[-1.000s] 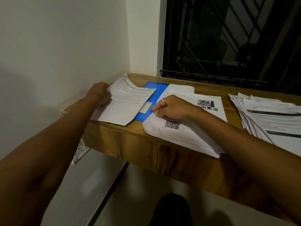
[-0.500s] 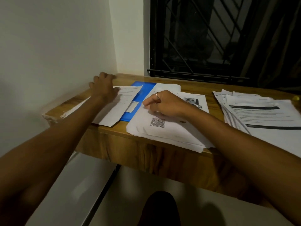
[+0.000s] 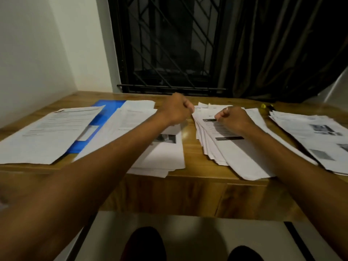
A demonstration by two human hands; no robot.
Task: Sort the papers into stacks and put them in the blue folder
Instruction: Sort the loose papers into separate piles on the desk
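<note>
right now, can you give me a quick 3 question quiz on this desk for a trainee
1. True or false: the leftmost sheet overlaps the blue folder.
2. The left hand and right hand are both at: A the blue folder, B the fanned stack, C the far-right stack.
3. Which hand wears a ring?

Key: 1 true; 2 B; 3 right.
</note>
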